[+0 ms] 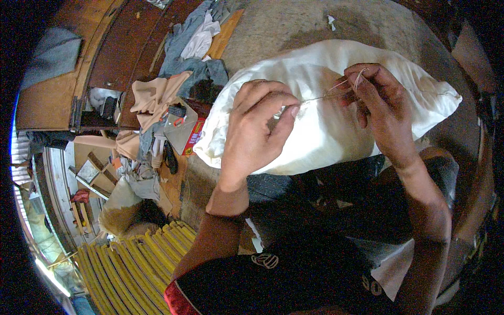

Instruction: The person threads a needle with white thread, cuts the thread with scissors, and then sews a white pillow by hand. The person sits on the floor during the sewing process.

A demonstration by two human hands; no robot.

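Across the stuffed white cushion, which lies crosswise just beyond the person's dark shirt, the left hand pinches near the top between thumb and forefinger — probably to steady that bulging spot — while the right hand grips a thin thread, its fingers bent, seemingly to control the strand and lift it clear; what else those fingertips may hide I cannot tell
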